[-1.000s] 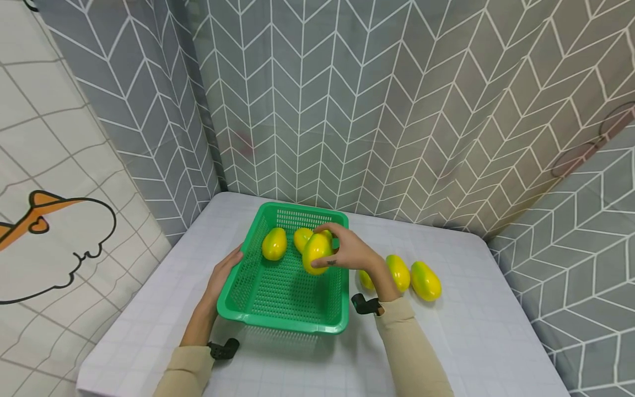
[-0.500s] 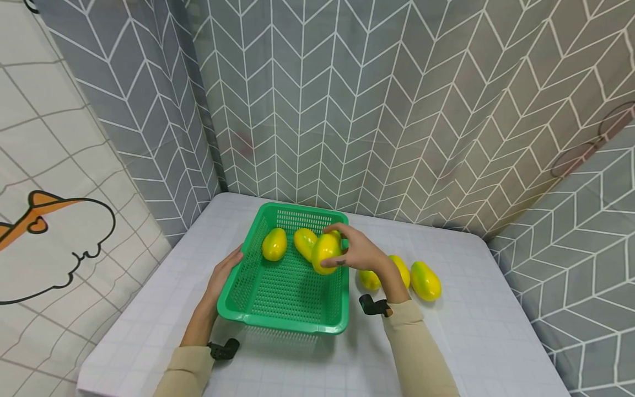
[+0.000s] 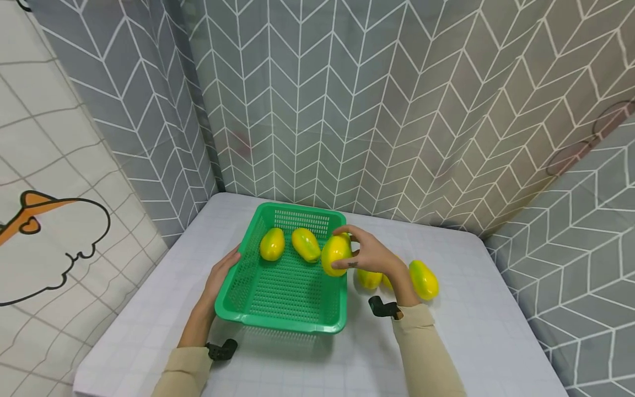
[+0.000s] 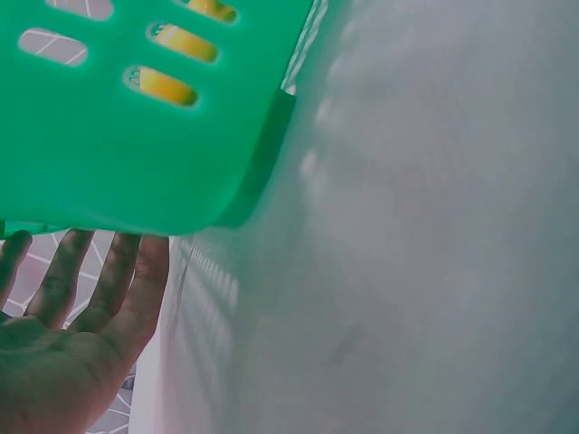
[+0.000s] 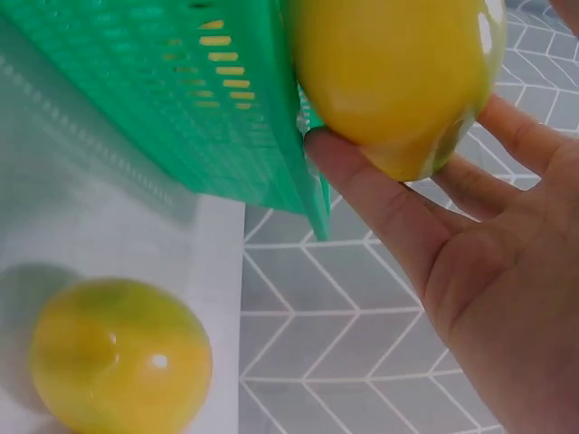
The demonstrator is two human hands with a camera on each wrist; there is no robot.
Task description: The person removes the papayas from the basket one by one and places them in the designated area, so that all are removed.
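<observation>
My right hand (image 3: 369,255) grips a yellow-green mango (image 3: 335,255) between thumb and fingers, above the right rim of the green plastic basket (image 3: 278,324). In the right wrist view, the thumb lies under this mango (image 5: 389,81) close by the rim. Along the basket's left side rests my left hand (image 3: 218,275); the left wrist view shows its fingers (image 4: 127,289) fairly straight against the green wall. Inside the basket lie two mangoes, one at the back left (image 3: 272,244) and another near the back middle (image 3: 306,245).
On the white table (image 3: 476,331), right of the basket, sit a mango (image 3: 369,279) close to its wall, a second mango partly hidden by my right wrist, and a third mango (image 3: 423,279) farther right. Patterned grey curtains (image 3: 317,110) stand behind the table.
My right hand has carried its mango rightward, from over the basket's inside to its right rim. The back-middle mango now shows fully. My left hand stays on the basket.
</observation>
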